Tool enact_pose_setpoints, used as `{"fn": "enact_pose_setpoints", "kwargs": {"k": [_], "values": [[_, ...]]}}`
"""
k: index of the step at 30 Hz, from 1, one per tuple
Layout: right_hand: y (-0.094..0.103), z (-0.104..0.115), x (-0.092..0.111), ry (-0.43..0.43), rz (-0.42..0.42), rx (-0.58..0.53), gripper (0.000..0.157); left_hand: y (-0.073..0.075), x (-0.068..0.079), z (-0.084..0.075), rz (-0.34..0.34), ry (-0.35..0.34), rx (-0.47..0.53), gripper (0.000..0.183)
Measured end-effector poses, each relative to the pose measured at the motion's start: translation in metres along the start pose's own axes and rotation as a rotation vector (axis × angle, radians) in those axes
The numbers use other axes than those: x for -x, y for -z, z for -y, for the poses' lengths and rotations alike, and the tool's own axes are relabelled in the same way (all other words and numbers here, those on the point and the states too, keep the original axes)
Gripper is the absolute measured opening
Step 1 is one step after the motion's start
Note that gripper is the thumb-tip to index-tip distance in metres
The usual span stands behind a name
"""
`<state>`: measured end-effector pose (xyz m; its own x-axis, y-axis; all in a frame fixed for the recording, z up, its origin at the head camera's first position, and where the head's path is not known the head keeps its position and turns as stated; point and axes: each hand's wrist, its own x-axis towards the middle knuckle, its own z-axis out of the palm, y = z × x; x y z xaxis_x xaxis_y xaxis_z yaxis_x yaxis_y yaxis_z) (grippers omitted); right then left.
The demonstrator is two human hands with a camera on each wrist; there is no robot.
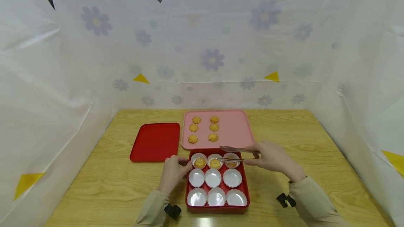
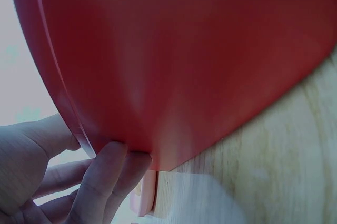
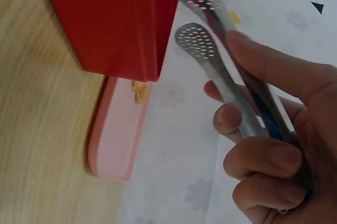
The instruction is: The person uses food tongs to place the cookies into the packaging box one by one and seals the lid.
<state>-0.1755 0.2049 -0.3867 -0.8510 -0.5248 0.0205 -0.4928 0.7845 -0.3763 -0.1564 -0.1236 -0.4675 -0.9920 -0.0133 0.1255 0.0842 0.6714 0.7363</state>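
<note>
A red box [image 1: 217, 210] holds rows of white paper cups [image 1: 213, 178]. Each cup in its back row contains a piped butter cookie [image 1: 215, 163]; the middle and front cups contain nothing. My left hand [image 1: 172, 171] grips the box's rim near the back left corner, thumb and fingers on either side of the wall [image 2: 168, 66] in the left wrist view. In my right hand [image 1: 272, 158] is a pair of metal tongs [image 3: 224, 79] with perforated tips. Their arms stand apart with nothing between them, above the back row on the right.
Behind the box lies a pink tray [image 1: 235, 129] with several piped cookies [image 1: 213, 137] in two columns on its left half. A flat red lid [image 1: 157, 143] rests on the wooden table [image 1: 110, 185] at the left. White patterned sheets [image 1: 202, 38] enclose the table.
</note>
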Motion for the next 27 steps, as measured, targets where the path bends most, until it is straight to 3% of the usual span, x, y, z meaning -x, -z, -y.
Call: {"fn": "enact_pose_setpoints", "kwargs": {"k": [6,13,19,27], "values": [[-0.014,-0.013,-0.005,0.032,-0.042,-0.189,0.029,0.0,0.0,0.0,0.004,-0.001,0.003,0.016],[-0.023,-0.024,-0.019,-0.026,-0.095,-0.308,0.034,0.0,-0.001,0.0,-0.002,-0.003,0.009,0.016],[-0.024,-0.033,-0.038,-0.091,-0.088,-0.281,0.037,0.0,-0.001,0.0,-0.001,-0.002,0.008,0.015],[-0.015,-0.028,-0.068,-0.187,0.022,-0.181,0.034,0.0,0.0,0.0,0.004,0.0,0.013,0.016]]}}
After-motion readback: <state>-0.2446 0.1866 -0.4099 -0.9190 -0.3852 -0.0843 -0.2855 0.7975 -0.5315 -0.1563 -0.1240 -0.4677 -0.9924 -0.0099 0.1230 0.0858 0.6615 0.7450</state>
